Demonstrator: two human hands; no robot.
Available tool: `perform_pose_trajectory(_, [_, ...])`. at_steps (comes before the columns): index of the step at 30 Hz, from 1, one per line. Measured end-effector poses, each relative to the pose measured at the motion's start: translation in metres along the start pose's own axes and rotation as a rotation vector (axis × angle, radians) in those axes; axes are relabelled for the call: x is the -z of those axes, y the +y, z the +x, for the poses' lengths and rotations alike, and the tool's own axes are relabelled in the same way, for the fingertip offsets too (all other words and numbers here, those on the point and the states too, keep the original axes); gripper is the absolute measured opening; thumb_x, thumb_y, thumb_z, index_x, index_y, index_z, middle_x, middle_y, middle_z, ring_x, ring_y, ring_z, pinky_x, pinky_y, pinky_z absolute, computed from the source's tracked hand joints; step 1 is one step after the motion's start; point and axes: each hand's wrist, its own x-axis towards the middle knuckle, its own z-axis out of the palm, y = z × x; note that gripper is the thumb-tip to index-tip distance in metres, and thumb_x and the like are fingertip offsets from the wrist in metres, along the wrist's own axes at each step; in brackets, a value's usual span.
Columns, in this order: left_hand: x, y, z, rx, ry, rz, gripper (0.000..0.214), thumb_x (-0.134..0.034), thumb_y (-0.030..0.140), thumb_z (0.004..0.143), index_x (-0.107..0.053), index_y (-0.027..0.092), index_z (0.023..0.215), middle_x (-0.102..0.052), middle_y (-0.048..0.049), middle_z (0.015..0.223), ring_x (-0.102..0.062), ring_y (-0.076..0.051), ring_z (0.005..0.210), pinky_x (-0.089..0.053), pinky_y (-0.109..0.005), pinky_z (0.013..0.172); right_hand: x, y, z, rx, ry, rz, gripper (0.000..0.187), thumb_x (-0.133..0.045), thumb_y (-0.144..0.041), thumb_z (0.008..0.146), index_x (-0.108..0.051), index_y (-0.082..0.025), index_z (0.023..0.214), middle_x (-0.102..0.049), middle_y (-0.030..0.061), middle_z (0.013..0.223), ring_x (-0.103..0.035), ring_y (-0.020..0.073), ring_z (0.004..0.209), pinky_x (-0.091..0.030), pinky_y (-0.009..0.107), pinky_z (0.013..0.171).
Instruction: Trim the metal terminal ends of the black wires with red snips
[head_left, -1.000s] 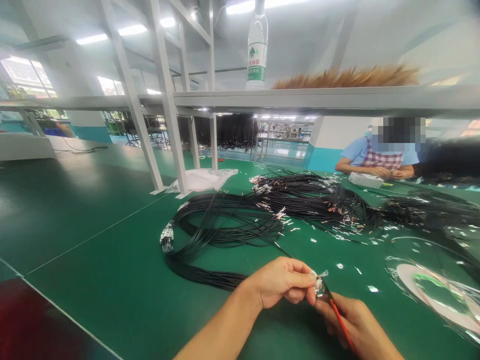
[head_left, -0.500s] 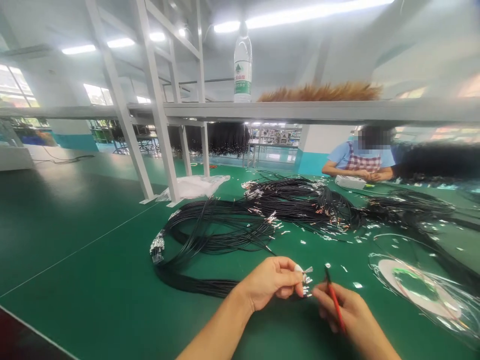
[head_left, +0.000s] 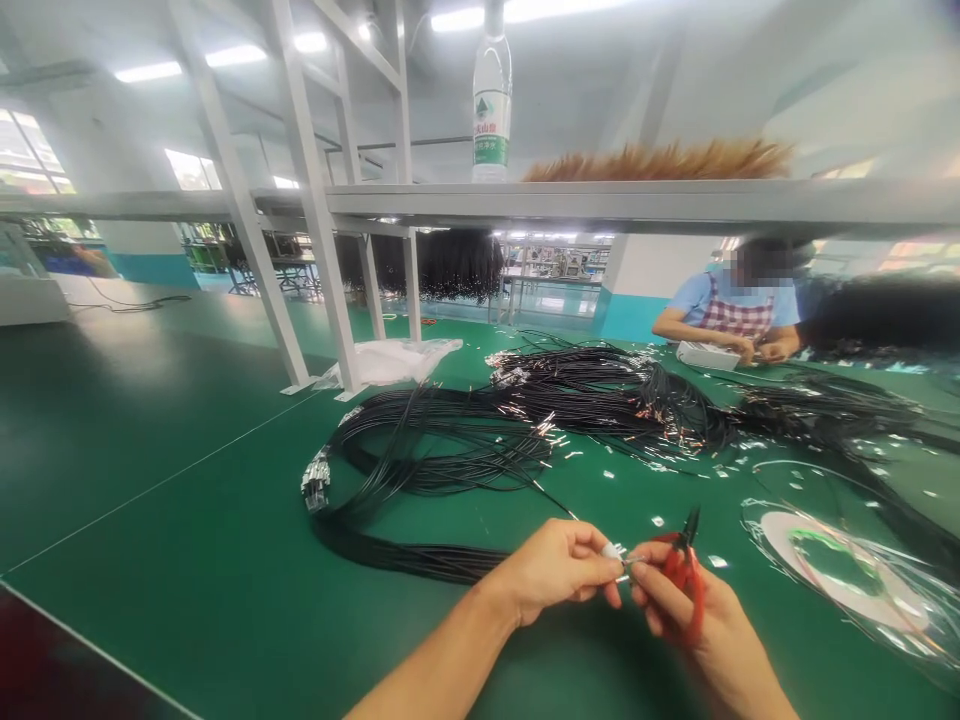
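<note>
My left hand (head_left: pixel 559 568) pinches a small white connector (head_left: pixel 611 551) with short metal terminals, held just above the green table (head_left: pixel 187 520). My right hand (head_left: pixel 694 615) is closed round red-handled pliers (head_left: pixel 684 560), whose dark tips point up and away, and its fingertips touch the connector's terminal end. A thin black wire runs from the connector back to a large coil of black wires (head_left: pixel 442 450) lying on the table ahead of my hands.
More black wire bundles with metal terminals (head_left: pixel 622 395) spread toward the back right, with small scraps scattered around. A clear plastic bag over a reel (head_left: pixel 847 575) lies at the right. A person in a checked apron (head_left: pixel 739 315) works across the table. A water bottle (head_left: pixel 491 95) stands on the shelf above.
My right hand has turned the pliers so their tips point upward, and it has closed in until it touches the connector in my left hand.
</note>
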Motion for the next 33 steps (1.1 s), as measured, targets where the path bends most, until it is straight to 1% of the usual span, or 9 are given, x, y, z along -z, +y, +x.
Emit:
perform_pose_trajectory(10, [0.009, 0.006, -0.006, 0.036, -0.249, -0.041, 0.033, -0.067, 0.043, 0.072, -0.055, 0.012, 0.073, -0.059, -0.0001, 0.059, -0.035, -0.004, 0.044, -0.018, -0.025, 0.048, 0.0, -0.005, -0.006, 0.051, -0.06, -0.093, 0.032, -0.072, -0.048, 0.071, -0.061, -0.019, 0.078, -0.055, -0.0019, 0.056, -0.045, 0.01, 0.044, -0.029, 0.021, 0.042])
perform_pose_trajectory(12, [0.009, 0.006, -0.005, 0.04, -0.254, -0.039, 0.032, -0.066, 0.043, 0.073, -0.055, 0.012, 0.072, -0.058, 0.0001, 0.058, -0.034, -0.004, 0.043, -0.018, -0.025, 0.048, -0.001, -0.007, -0.006, 0.068, -0.054, -0.104, 0.032, -0.07, -0.049, 0.072, -0.061, -0.019, 0.079, -0.055, -0.0022, 0.055, -0.045, 0.0105, 0.044, -0.029, 0.021, 0.042])
perform_pose_trajectory(15, [0.004, 0.004, -0.004, 0.017, -0.147, -0.005, 0.03, -0.066, 0.04, 0.072, -0.054, 0.013, 0.073, -0.057, 0.001, 0.057, -0.034, -0.004, 0.044, -0.017, -0.024, 0.047, 0.0, -0.007, -0.003, 0.066, -0.033, -0.125, 0.037, -0.07, -0.052, 0.069, -0.06, -0.018, 0.078, -0.055, -0.002, 0.054, -0.046, 0.0113, 0.042, -0.03, 0.022, 0.041])
perform_pose_trajectory(18, [-0.002, 0.001, -0.002, -0.033, -0.012, 0.126, 0.024, -0.06, 0.037, 0.077, -0.054, 0.014, 0.076, -0.056, 0.0021, 0.057, -0.032, -0.005, 0.044, -0.019, -0.023, 0.047, 0.002, -0.003, 0.002, 0.042, -0.02, -0.136, 0.042, -0.07, -0.056, 0.066, -0.059, -0.018, 0.077, -0.055, -0.0019, 0.052, -0.046, 0.0117, 0.04, -0.029, 0.022, 0.04])
perform_pose_trajectory(22, [-0.01, -0.005, -0.001, -0.182, 0.16, 0.369, 0.02, -0.049, 0.031, 0.082, -0.056, 0.015, 0.074, -0.054, 0.0029, 0.057, -0.038, -0.007, 0.049, -0.026, -0.022, 0.05, 0.002, 0.001, 0.005, -0.004, -0.002, -0.045, 0.037, -0.071, -0.051, 0.068, -0.059, -0.017, 0.076, -0.054, -0.0036, 0.051, -0.044, 0.0088, 0.04, -0.029, 0.02, 0.041])
perform_pose_trajectory(24, [-0.011, -0.006, 0.0, -0.224, 0.198, 0.422, 0.02, -0.048, 0.028, 0.082, -0.056, 0.015, 0.07, -0.053, 0.0029, 0.055, -0.04, -0.008, 0.051, -0.028, -0.022, 0.052, 0.0, -0.001, 0.004, -0.048, -0.003, 0.022, 0.034, -0.071, -0.048, 0.069, -0.058, -0.017, 0.072, -0.053, -0.0042, 0.051, -0.041, 0.0069, 0.04, -0.028, 0.019, 0.041])
perform_pose_trajectory(27, [-0.009, -0.004, 0.001, -0.213, 0.219, 0.356, 0.02, -0.047, 0.025, 0.081, -0.054, 0.015, 0.066, -0.053, 0.0023, 0.054, -0.039, -0.008, 0.05, -0.027, -0.022, 0.052, -0.003, -0.004, 0.001, -0.082, 0.005, 0.031, 0.036, -0.072, -0.049, 0.067, -0.058, -0.017, 0.072, -0.054, -0.0038, 0.053, -0.041, 0.0068, 0.041, -0.028, 0.019, 0.042])
perform_pose_trajectory(31, [-0.002, 0.006, 0.002, -0.135, 0.251, 0.096, 0.014, -0.047, 0.024, 0.08, -0.052, 0.015, 0.07, -0.051, 0.0035, 0.053, -0.026, -0.005, 0.042, -0.017, -0.022, 0.045, -0.005, -0.001, -0.003, -0.028, 0.064, -0.172, 0.044, -0.065, -0.061, 0.069, -0.056, -0.018, 0.072, -0.054, -0.003, 0.051, -0.043, 0.0096, 0.04, -0.029, 0.021, 0.042])
perform_pose_trajectory(33, [0.001, 0.01, 0.001, -0.124, 0.241, 0.026, 0.013, -0.048, 0.024, 0.079, -0.052, 0.014, 0.071, -0.05, 0.0037, 0.052, -0.023, -0.004, 0.041, -0.013, -0.023, 0.043, -0.006, 0.003, -0.003, -0.014, 0.032, -0.279, 0.048, -0.059, -0.066, 0.071, -0.052, -0.019, 0.065, -0.05, -0.0035, 0.049, -0.041, 0.0096, 0.038, -0.028, 0.021, 0.04])
